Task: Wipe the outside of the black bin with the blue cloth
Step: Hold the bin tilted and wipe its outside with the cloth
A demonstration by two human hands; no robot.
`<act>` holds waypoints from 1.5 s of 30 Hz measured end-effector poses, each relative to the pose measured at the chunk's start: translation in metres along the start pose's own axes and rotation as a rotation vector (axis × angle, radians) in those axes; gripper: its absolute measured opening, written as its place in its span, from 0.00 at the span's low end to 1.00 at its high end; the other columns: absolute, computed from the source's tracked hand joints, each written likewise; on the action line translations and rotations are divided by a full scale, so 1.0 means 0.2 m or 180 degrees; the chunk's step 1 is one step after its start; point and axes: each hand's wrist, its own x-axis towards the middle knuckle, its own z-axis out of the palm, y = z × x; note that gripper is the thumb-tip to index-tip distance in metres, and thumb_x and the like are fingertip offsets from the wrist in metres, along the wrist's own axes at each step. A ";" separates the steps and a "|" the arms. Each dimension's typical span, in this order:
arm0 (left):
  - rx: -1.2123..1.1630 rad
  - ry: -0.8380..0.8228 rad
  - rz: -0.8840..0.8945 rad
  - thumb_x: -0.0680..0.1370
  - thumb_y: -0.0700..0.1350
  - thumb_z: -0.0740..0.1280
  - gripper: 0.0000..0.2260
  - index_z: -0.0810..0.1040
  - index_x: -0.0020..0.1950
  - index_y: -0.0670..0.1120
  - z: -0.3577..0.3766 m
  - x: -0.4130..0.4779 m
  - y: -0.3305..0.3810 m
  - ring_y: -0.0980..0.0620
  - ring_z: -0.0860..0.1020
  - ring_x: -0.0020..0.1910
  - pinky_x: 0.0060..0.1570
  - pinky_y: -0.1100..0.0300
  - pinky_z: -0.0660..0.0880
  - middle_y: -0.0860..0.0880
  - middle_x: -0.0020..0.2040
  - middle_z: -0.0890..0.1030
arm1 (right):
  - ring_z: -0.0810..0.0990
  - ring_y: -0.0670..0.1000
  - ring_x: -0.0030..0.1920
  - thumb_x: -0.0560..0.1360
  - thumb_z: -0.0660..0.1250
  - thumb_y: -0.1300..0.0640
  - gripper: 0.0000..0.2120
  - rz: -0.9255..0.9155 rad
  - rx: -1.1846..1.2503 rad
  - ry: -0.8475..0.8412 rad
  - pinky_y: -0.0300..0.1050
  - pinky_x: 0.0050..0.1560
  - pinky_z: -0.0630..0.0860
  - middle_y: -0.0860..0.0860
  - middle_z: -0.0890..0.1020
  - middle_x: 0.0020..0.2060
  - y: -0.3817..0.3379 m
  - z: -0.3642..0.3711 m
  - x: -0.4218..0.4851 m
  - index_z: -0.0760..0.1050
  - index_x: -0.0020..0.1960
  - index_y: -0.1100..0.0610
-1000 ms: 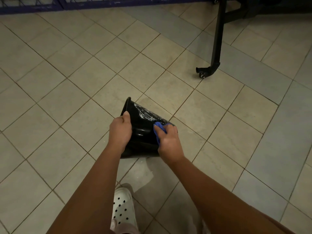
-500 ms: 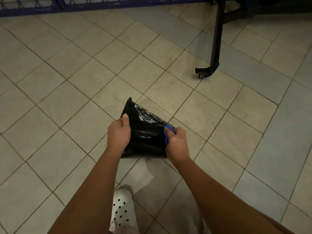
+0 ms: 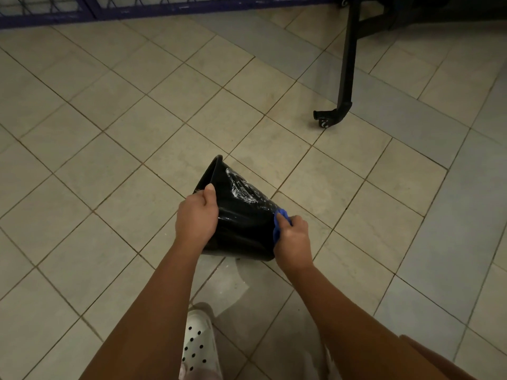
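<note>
The black bin (image 3: 241,215) is held tilted above the tiled floor, its rim pointing up and to the left, with white soapy streaks on its upper side. My left hand (image 3: 196,219) grips the bin's left side near the rim, thumb on the outside wall. My right hand (image 3: 293,238) holds the bunched blue cloth (image 3: 279,223) and presses it against the bin's right side close to its base. Most of the cloth is hidden inside my fist.
A black stand leg with a small caster (image 3: 329,117) stands on the floor at the upper right. A purple metal fence (image 3: 137,6) runs along the top edge. My white perforated shoe (image 3: 199,344) and a wet patch (image 3: 219,281) lie below the bin.
My right hand with the cloth has slid from the middle of the bin's side to its right edge near the base. The left hand and the bin have stayed nearly still.
</note>
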 end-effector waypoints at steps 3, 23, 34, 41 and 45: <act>0.0006 0.0009 -0.0058 0.84 0.53 0.52 0.24 0.72 0.36 0.40 0.00 0.01 -0.01 0.49 0.71 0.31 0.32 0.57 0.66 0.44 0.32 0.74 | 0.72 0.59 0.54 0.65 0.71 0.70 0.30 -0.0262 -0.0039 0.0004 0.47 0.52 0.75 0.61 0.74 0.53 -0.06 0.02 -0.05 0.69 0.66 0.63; 0.0171 0.0011 0.0222 0.84 0.52 0.52 0.23 0.67 0.31 0.44 0.00 0.00 -0.03 0.50 0.69 0.28 0.29 0.58 0.65 0.45 0.28 0.71 | 0.66 0.55 0.60 0.73 0.64 0.65 0.25 0.0336 -0.0018 -0.0329 0.44 0.61 0.70 0.57 0.69 0.59 0.01 -0.05 0.09 0.65 0.69 0.57; 0.0091 -0.0030 0.0091 0.84 0.52 0.52 0.24 0.70 0.33 0.42 0.00 0.00 -0.06 0.50 0.70 0.30 0.32 0.57 0.66 0.44 0.30 0.72 | 0.66 0.55 0.60 0.73 0.63 0.67 0.25 0.0037 -0.0177 -0.0250 0.42 0.60 0.67 0.57 0.71 0.59 -0.03 -0.03 0.08 0.66 0.69 0.58; 0.0049 0.0035 0.0026 0.84 0.52 0.52 0.24 0.69 0.32 0.42 -0.01 0.00 -0.06 0.50 0.69 0.29 0.31 0.57 0.66 0.45 0.29 0.71 | 0.66 0.57 0.59 0.73 0.61 0.65 0.22 0.0558 0.0101 -0.0416 0.47 0.58 0.68 0.59 0.67 0.60 -0.06 -0.03 -0.01 0.66 0.67 0.57; -0.0111 -0.0054 -0.0104 0.84 0.52 0.52 0.24 0.74 0.38 0.37 -0.02 0.01 -0.08 0.49 0.72 0.33 0.33 0.58 0.68 0.42 0.33 0.75 | 0.66 0.56 0.60 0.73 0.63 0.67 0.25 -0.0309 -0.0173 -0.0196 0.49 0.59 0.71 0.58 0.70 0.60 -0.13 -0.01 0.01 0.65 0.69 0.59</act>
